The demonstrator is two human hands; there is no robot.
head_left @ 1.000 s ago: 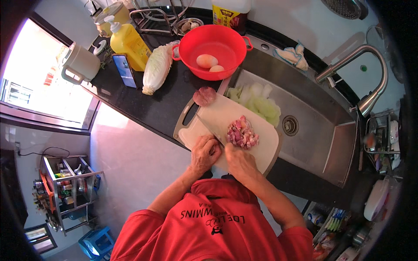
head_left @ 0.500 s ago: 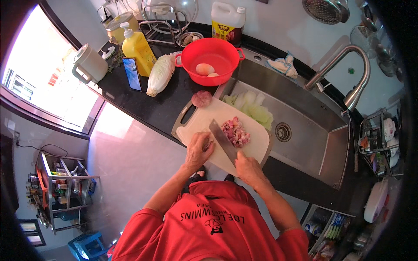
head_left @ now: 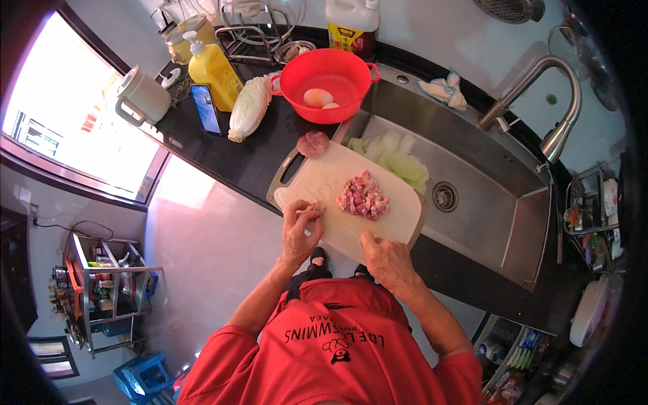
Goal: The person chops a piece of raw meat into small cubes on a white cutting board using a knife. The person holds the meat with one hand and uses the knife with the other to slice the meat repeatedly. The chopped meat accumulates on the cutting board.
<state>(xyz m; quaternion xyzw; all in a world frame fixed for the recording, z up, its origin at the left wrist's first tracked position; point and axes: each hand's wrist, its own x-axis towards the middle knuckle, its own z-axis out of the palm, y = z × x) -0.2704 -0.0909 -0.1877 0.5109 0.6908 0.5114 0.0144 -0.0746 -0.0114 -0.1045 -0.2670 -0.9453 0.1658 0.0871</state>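
A cream cutting board [head_left: 398, 202] lies at the counter's front edge, partly over the sink. A pile of chopped raw meat [head_left: 364, 196] sits on its middle. At the board's left edge my left hand [head_left: 299, 235] has its fingers pinched on a small pinkish piece of meat [head_left: 310, 203]. My right hand [head_left: 389, 262] is closed round the handle of a kitchen knife by the near edge. The blade barely shows from this angle. A rounded lump of raw meat [head_left: 313, 144] rests at the board's far left corner.
Behind the board stands a red colander [head_left: 325, 111] with eggs. Pale cabbage leaves [head_left: 391, 158] lie in the steel sink [head_left: 486, 223], beneath a curved faucet [head_left: 574, 94]. A napa cabbage [head_left: 250, 111], propped phone [head_left: 205, 108], yellow pump bottle [head_left: 216, 74] and white jug [head_left: 145, 98] stand left.
The knife blade, earlier seen broadside beside the meat pile, has turned almost out of sight. My left hand has shifted slightly left, fingers now pinched together. The view has shifted a little.
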